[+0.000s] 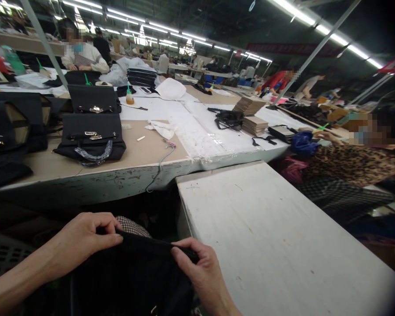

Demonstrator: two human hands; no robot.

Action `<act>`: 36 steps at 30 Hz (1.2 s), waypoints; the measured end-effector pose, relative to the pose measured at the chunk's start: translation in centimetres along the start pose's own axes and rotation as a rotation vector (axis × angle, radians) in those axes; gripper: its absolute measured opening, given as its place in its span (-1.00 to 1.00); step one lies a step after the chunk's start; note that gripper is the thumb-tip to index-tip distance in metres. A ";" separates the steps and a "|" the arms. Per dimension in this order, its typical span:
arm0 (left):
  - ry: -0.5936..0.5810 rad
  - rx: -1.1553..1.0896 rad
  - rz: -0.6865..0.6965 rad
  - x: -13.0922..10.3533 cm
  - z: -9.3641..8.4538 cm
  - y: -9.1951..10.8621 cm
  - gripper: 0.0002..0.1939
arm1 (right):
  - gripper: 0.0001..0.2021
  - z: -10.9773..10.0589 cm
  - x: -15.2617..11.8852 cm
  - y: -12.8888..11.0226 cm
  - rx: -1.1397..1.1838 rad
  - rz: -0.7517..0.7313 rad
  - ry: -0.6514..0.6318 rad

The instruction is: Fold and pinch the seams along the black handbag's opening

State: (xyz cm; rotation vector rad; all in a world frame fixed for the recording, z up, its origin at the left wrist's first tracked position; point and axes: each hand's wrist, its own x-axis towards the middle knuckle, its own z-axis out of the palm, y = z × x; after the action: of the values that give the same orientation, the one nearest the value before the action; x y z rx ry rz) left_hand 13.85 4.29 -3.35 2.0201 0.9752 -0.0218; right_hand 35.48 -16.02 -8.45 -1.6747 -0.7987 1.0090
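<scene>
A black fabric piece [131, 272] is stretched between my two hands low in the view, over my lap. My left hand [92, 237] pinches its upper edge at the left, thumb and fingers closed on it. At the right, my right hand [197, 263] grips the same edge between thumb and fingers. The edge runs nearly straight from one hand to the other, sloping slightly down to the right. A small gold-coloured detail shows near the bottom of the dark fabric. Its lower part runs out of the frame.
A bare white table [266, 228] stands right of my hands. Black handbags [92, 136] sit on the long workbench [145, 164] ahead, with a cord hanging off its edge. Cardboard stacks [250, 109] lie farther back. A person in leopard print [355, 164] is at the right.
</scene>
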 end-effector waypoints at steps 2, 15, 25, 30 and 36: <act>0.009 -0.011 0.000 -0.1 -0.1 0.3 -0.72 | -0.65 0.0 0.1 0.0 0.012 0.011 -0.002; 0.033 -0.018 -0.017 -0.4 0.0 1.2 -0.73 | -0.65 -1.5 0.8 -1.8 -0.071 0.049 -0.211; -0.014 -0.078 0.017 -0.1 0.2 0.0 -0.71 | -0.65 1.9 6.4 -8.0 -0.638 -0.344 -0.815; -0.019 -0.123 0.015 -0.6 0.0 -0.8 -0.73 | -0.64 6.0 9.6 -8.0 -0.649 -0.389 -0.986; -0.072 -0.228 0.011 -1.5 -0.4 -1.2 -0.72 | -0.66 2.0 7.7 -7.0 -0.424 -0.176 -1.006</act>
State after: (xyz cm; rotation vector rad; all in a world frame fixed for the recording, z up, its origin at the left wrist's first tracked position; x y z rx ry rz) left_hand 11.85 4.00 -3.41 1.8034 0.8796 0.0223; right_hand 36.75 -6.42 -4.05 -1.3169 -1.8783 1.6486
